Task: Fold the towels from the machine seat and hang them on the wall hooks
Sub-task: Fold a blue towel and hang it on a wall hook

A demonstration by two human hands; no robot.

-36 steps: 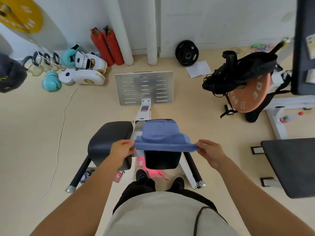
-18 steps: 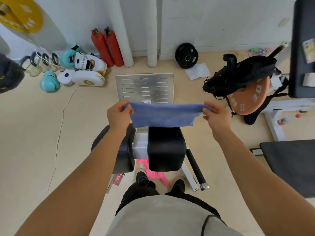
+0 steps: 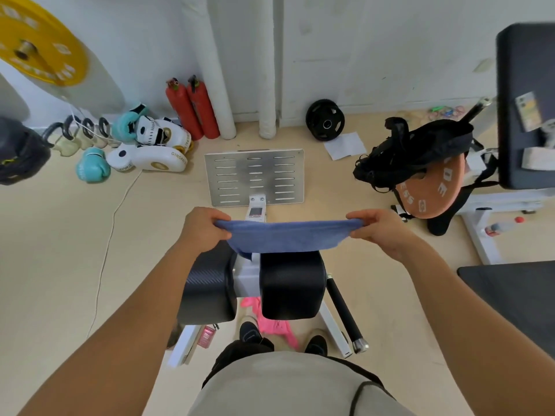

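Observation:
A blue towel point(image 3: 285, 238) hangs folded and stretched flat in the air between my hands, just above the machine's black seat pads point(image 3: 291, 283). My left hand point(image 3: 204, 228) pinches its left edge and my right hand point(image 3: 381, 231) pinches its right edge. A pink cloth point(image 3: 271, 321) lies on the floor under the seat, near my feet. No wall hooks are in view.
The machine's metal foot plate point(image 3: 255, 175) lies ahead on the floor. Boxing gloves point(image 3: 93, 165) and two red extinguishers point(image 3: 192, 108) stand at the back left. A black bag point(image 3: 420, 151) drapes an orange weight plate point(image 3: 432, 190) on the right, by a black bench point(image 3: 516, 298).
The towel was lifted off the right seat pad and pulled taut between both hands. Over the last half second it has stayed raised, almost unmoved.

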